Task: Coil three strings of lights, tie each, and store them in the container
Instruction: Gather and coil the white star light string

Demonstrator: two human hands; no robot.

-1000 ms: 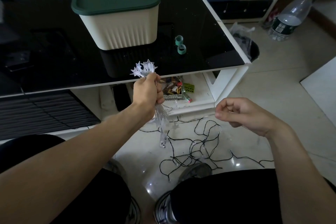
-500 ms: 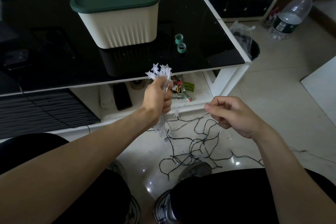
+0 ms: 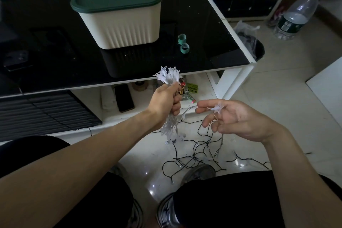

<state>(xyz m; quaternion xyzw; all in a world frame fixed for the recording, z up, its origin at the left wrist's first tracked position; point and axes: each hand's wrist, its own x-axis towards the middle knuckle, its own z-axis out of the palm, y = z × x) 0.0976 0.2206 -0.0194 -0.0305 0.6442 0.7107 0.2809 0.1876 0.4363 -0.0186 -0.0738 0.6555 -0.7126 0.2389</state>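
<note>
Left hand (image 3: 165, 102) grips a bundle of star lights (image 3: 169, 77) by the table edge; right hand (image 3: 235, 116), fingers loosely spread, pinches one star (image 3: 216, 107); container (image 3: 118, 13) sits lidded on the table (image 3: 212, 29)

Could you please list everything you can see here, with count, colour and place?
Container: one, cream with green lid, on the table.
Table: one, black top, white frame.
Tape rolls: two, green, right of the container.
Star light bundle: one, white, in the left grip.
Single star light: one, white, at the right fingers.
Loose light strings: count unclear, black wire, tangled on the floor.
Phone: one, black, lower shelf.
Bottle: one, clear, floor at right.
Left hand: grips the bundle.
Right hand: holds the single star.
</note>
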